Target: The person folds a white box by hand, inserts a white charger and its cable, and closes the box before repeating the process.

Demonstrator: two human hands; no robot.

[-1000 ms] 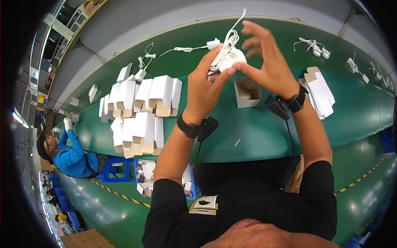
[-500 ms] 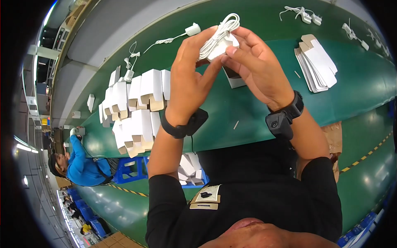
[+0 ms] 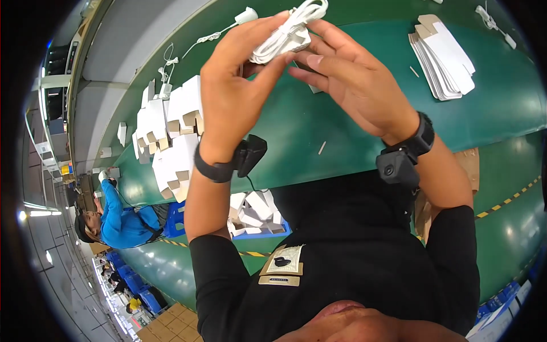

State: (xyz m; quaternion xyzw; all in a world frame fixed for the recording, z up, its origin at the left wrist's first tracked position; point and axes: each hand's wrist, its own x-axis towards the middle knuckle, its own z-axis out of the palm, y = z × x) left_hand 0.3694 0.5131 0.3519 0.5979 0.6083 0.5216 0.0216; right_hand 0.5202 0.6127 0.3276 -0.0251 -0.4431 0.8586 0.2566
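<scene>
A white power adapter [image 3: 299,41] with its white cable [image 3: 279,39] looped into a bundle is held up over the green table. My left hand [image 3: 236,85] is closed around it, thumb below and fingers behind. My right hand [image 3: 367,80] is beside the adapter, its fingers stretched out and apart; whether a fingertip still touches the adapter's far side is hidden. Behind the right fingers only a small corner of a white box [image 3: 315,89] shows.
White boxes [image 3: 185,105] stand grouped left on the green table [image 3: 353,137]. Flat white cartons [image 3: 441,62] are stacked right. More adapters [image 3: 246,16] lie along the far side. A blue bin [image 3: 273,229] of white boxes sits below the edge. A person in blue [image 3: 125,225] works far left.
Both hands have moved left and farther out with the adapter. The right hand's thumb and fingers have spread away from it, while the left keeps its grip. My view has shifted somewhat.
</scene>
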